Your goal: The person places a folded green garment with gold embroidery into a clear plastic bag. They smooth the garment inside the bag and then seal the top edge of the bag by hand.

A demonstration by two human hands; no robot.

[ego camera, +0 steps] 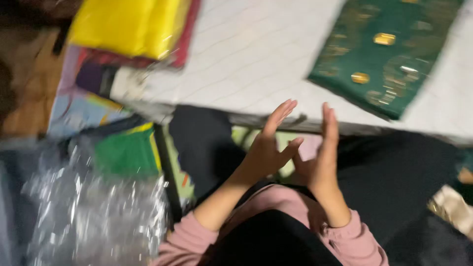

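Green cloth (384,49), folded, with gold motifs, lying on the white quilted tabletop (246,54) at upper right, one corner pointing toward the table's near edge; nearest thing to the hands, yet apart from both, touched by neither.

Head view, blurred throughout. Left hand (268,148) raised in front of the table edge, fingers (281,113) stretched upward, thumb spread out toward the other hand, palm facing right; grip released, nothing in it. Right hand (322,157) just beside it, seen edge-on, fingers (329,120) straight and together, palm facing left; grip likewise released, empty. Palms turned toward each other with a narrow gap at the fingertips, closer at the heels; contact there not clear. Pink sleeves (354,241) pushed back on both forearms, dark garment (271,241) between them at the bottom edge.

Yellow cloth (128,24) stacked on a red cloth (185,44) at the tabletop's upper left corner. Below that, a purple-and-white fold (98,79) hanging at the table's left end. Lower left: a green-and-yellow cloth (128,152) beside crumpled clear plastic (98,212), shiny and smeared by motion. Dark fabric (202,143) under the table edge to the left of the hands, more of it (394,177) to the right. A pale, glossy bundle (451,207) at the right edge, too blurred to tell further.
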